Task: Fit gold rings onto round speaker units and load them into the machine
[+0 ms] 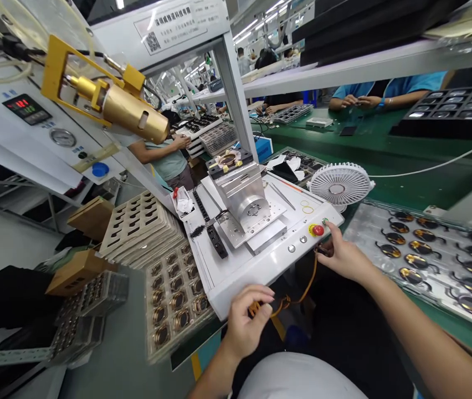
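Observation:
My right hand (346,256) is at the front right corner of the white machine base (236,277). One fingertip touches a green button (325,221) beside the red emergency stop (318,230); the other fingers curl at the panel's edge, holding nothing visible. My left hand (247,321) hovers by the base's front edge, fingers loosely bent and apart from the thumb, with nothing seen between them. On the base stands a metal fixture block (242,194) with a round part (226,159) on top. A gold cylinder head (134,113) hangs at the upper left.
Left of the base lies a tray of round parts (150,327) and stacked trays (136,221). To the right are a white fan (339,185) and a clear tray of dark discs (379,266). Tweezers (281,195) lie on the base. Orange cord (313,277) hangs below. Co-workers sit beyond.

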`<state>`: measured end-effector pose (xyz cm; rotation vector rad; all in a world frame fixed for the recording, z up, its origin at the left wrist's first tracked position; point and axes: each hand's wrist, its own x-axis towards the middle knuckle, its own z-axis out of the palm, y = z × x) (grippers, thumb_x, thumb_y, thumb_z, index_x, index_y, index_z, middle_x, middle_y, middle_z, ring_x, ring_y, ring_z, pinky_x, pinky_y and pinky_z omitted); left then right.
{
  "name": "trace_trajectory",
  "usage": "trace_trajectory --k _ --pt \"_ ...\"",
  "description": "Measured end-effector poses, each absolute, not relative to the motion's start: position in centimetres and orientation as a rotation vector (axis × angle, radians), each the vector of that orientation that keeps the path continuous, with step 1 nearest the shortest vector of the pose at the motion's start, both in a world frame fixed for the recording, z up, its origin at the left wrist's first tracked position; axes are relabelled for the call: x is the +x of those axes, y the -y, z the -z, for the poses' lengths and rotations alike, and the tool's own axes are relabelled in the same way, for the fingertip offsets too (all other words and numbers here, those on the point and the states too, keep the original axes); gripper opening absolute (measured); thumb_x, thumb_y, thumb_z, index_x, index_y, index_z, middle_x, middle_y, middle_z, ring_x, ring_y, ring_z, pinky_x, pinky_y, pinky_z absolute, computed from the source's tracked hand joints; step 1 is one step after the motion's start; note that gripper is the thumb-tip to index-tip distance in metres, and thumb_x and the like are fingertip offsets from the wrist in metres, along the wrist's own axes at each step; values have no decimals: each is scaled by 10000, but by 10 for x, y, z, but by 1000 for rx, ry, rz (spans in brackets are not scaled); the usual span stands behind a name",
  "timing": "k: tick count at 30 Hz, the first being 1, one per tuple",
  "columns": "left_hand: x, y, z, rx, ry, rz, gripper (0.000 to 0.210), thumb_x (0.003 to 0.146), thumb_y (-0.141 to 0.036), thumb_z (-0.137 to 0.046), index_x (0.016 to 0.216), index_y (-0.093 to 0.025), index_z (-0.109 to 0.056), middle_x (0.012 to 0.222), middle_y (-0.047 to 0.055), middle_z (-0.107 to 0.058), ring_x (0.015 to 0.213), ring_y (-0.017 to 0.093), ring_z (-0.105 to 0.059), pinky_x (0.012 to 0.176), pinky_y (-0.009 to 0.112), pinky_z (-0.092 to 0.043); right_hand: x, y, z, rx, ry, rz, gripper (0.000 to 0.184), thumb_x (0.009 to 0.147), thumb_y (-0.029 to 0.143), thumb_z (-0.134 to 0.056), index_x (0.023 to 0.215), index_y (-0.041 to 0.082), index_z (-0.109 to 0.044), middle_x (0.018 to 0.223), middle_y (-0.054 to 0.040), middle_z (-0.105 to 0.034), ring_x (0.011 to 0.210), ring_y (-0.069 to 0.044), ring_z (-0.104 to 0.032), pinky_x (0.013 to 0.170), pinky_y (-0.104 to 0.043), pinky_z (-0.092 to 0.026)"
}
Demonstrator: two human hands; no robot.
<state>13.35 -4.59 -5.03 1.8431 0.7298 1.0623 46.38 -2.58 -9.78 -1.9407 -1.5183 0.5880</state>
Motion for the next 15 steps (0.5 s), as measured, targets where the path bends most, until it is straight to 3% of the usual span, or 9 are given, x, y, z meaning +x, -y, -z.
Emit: trace_trajectory --k 3,6,8,11,13,15 --pt "141 71 76 1606 -832 -813 226 954 -402 -702 1057 -220 -787 1074 121 -780 1044 281 -733 963 408 -572 470 33 88 -1923 1528 -604 872 819 334 -663 1583 92 -322 849 -71 -741 744 -276 -715 707 -365 -550" --pt "151 79 86 1288 -843 -710 359 922 -469 -737 1194 -235 -755 1172 135 -772 1125 305 -732 1044 455 -552 453 62 80 -1790 1567 -678 616 817 320 -684 1404 177 -559 868 -59 -742 745 -249 -719 713 -354 -571" --pt "160 79 92 1099 -777 -701 455 878 -496 -785 1255 -248 -725 1225 142 -761 1140 317 -736 1062 487 -545 427 87 79 -1548 1577 -776 514 847 323 -713 1337 214 -606 942 -58 -750 802 -233 -730 765 -352 -593" --pt "174 78 104 944 -620 -698 495 802 -459 -870 1239 -271 -733 1197 126 -773 1130 320 -743 1056 494 -549 385 116 86 -1211 1552 -785 625 827 433 -857 1367 249 -601 1049 -70 -738 917 -233 -723 838 -362 -598" --pt "181 78 111 878 -548 -702 467 756 -430 -912 1166 -262 -766 1135 114 -790 1104 318 -751 1050 495 -555 369 126 92 -1139 1495 -711 732 746 536 -929 1349 259 -619 1044 -71 -724 916 -233 -712 806 -348 -593" --pt "185 79 116 822 -508 -714 494 695 -430 -952 1126 -257 -784 1109 106 -795 1071 313 -758 1040 494 -563 363 130 96 -1130 1422 -651 719 703 588 -939 1274 258 -654 1000 -60 -711 861 -214 -697 747 -320 -581"
